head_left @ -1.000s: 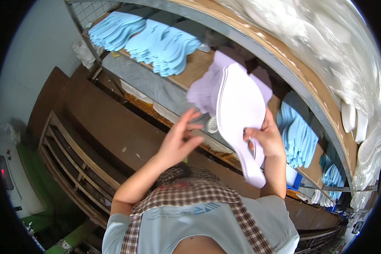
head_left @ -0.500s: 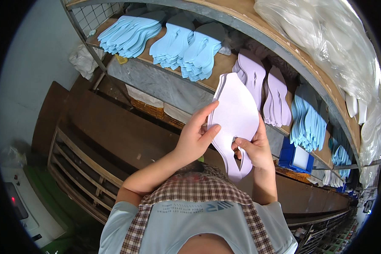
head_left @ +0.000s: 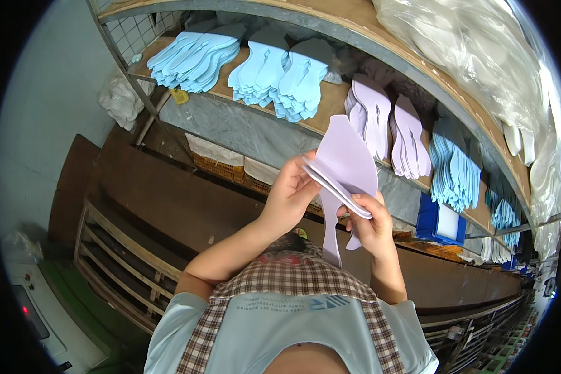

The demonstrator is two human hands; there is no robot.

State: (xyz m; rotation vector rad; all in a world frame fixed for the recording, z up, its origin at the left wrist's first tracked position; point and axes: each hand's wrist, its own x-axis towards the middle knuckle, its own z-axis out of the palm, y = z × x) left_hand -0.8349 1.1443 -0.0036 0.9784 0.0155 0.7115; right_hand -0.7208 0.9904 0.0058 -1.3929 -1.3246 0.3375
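In front of my chest I hold several flat, lavender cut pieces (head_left: 346, 149), each broad and pointed at one end with a slot toward narrow legs. The material looks like soft foam sheet. My left hand (head_left: 292, 189) grips the near pieces by their left edge, fingers behind and thumb at the front. Closed near the slot, my right hand (head_left: 369, 221) pinches their right side. The near pieces are tipped or bent so their edges face me, while the broad end of a piece behind stands up. Some fingertips are hidden behind the pieces.
A shelf (head_left: 221, 87) ahead carries stacked light-blue pieces (head_left: 199, 56) and lavender stacks (head_left: 408, 137). Clear plastic bags (head_left: 461, 56) lie on the upper shelf. A blue bin (head_left: 439, 218) sits at the right. Wooden slatted rack (head_left: 121, 262) and white machine (head_left: 56, 318) stand at left.
The lavender pieces were together, facing me flat. Now the near ones are tipped away from those behind, edges toward me. My right hand has shifted slightly, with its thumb on their edge.
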